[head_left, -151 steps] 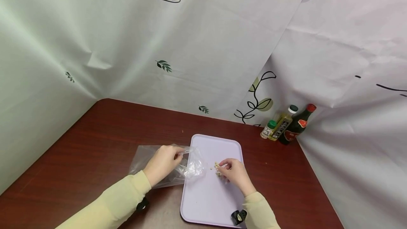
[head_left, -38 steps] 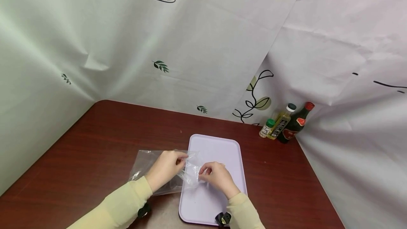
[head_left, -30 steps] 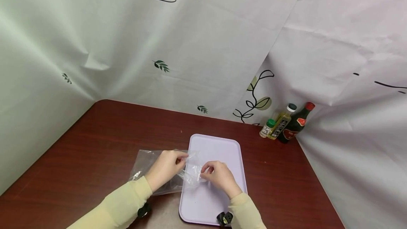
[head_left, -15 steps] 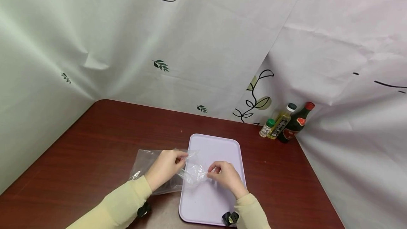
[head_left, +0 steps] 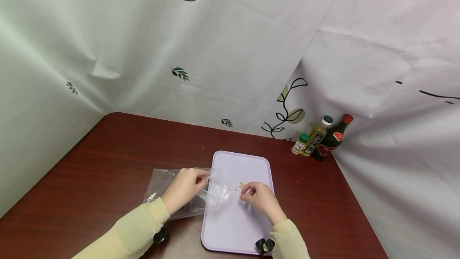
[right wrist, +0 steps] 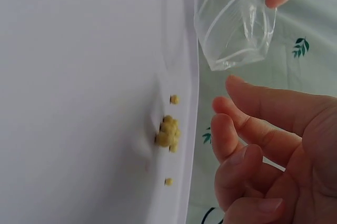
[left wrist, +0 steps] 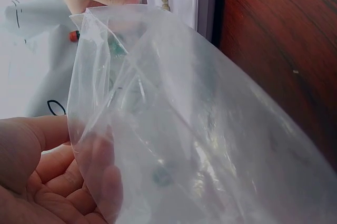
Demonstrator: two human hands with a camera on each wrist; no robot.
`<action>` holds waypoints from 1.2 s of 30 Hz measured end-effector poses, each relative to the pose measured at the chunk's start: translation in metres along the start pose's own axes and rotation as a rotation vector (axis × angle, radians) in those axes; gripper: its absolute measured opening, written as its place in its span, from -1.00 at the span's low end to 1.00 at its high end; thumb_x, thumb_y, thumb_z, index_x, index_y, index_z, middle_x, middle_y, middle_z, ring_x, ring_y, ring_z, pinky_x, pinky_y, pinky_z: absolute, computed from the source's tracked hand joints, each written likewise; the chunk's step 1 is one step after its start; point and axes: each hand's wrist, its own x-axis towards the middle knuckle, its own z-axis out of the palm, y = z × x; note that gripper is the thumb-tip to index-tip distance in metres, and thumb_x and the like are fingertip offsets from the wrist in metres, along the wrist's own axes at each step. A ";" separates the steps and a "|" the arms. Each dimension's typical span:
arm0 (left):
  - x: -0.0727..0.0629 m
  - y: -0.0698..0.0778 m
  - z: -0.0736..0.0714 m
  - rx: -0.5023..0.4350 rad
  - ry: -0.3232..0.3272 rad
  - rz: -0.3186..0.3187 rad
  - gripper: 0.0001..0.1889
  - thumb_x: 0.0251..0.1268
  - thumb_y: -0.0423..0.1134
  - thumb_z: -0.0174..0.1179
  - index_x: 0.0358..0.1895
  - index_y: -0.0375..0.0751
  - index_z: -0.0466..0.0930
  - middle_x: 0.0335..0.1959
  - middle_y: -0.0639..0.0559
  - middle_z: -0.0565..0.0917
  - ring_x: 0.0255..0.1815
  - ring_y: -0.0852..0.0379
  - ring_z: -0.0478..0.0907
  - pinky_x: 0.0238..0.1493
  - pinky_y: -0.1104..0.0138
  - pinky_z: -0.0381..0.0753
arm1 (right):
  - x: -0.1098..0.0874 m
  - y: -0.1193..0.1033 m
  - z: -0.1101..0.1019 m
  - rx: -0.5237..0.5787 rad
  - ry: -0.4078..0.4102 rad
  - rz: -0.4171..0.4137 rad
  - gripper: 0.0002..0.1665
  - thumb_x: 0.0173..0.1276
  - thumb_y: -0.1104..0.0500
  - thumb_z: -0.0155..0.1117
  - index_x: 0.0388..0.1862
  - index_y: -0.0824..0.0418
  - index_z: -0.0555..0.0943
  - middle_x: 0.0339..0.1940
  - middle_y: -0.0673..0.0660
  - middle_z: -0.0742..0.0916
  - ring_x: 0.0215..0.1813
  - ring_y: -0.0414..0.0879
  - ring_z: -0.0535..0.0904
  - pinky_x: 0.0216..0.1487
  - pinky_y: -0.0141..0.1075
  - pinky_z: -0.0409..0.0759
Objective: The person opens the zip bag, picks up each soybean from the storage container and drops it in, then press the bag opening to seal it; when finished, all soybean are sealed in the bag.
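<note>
My left hand pinches the rim of a clear plastic bag between thumb and fingers, with the bag's mouth spread toward the right. The bag lies partly on the table and partly over the left edge of a pale lilac tray. Several small round yellow beans lie in a loose cluster on the tray, with single ones apart from it. Just over the tray, close beside the beans, is my right hand; in the right wrist view its thumb and fingers are loosely bent and apart, holding nothing.
At the back right of the dark red table stand a green-capped shaker, a yellow oil bottle and a dark bottle with a red cap. Printed cloth hangs behind and at the sides.
My right hand went from the beans to the bag's mouth, then back rightward over the tray. The beans it covered show again, with fewer visible than five seconds ago. My left hand stays on the bag.
</note>
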 end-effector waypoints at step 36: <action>0.000 0.001 0.000 -0.032 -0.020 -0.001 -0.83 0.05 -0.48 0.24 -0.26 -0.30 0.73 -0.58 0.12 0.60 -0.58 0.28 0.36 -0.52 0.47 0.37 | -0.043 0.052 -0.043 -0.071 -0.194 0.128 -0.76 -0.19 0.27 0.51 -0.61 0.14 0.56 -0.72 -0.04 0.48 -0.59 -0.16 0.39 -0.54 -0.30 0.35</action>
